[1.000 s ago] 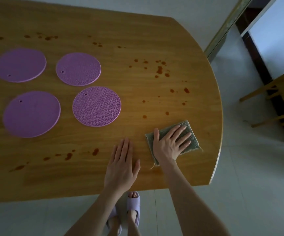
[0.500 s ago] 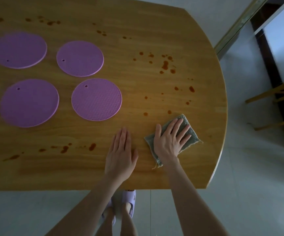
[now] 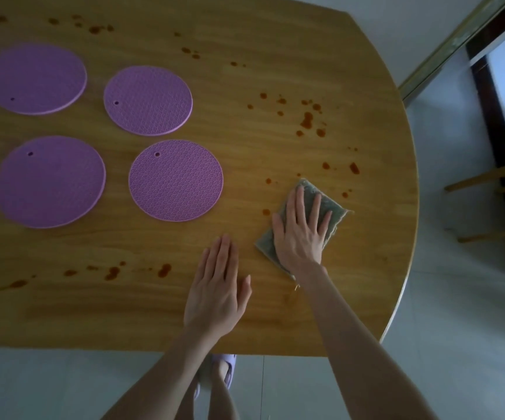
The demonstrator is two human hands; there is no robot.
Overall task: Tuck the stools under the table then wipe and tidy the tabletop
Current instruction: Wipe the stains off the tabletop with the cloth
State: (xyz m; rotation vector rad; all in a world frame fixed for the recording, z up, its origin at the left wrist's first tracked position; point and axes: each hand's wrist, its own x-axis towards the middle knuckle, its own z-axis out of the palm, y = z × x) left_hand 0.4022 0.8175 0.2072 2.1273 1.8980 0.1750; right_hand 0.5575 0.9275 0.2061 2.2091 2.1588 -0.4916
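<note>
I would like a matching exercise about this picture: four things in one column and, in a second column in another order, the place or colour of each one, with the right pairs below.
Things
1. cloth
2. left hand
3. mats
4. stains

Place or colour
a. brown, scattered in drops
b. purple, in two rows
c. pressed under the right hand
d. flat on the bare table, holding nothing

Pairs: 1-c; 2-d; 3-b; 4-a

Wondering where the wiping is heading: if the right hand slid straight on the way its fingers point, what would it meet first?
Probably the brown spots just beyond the cloth under the right hand.
</note>
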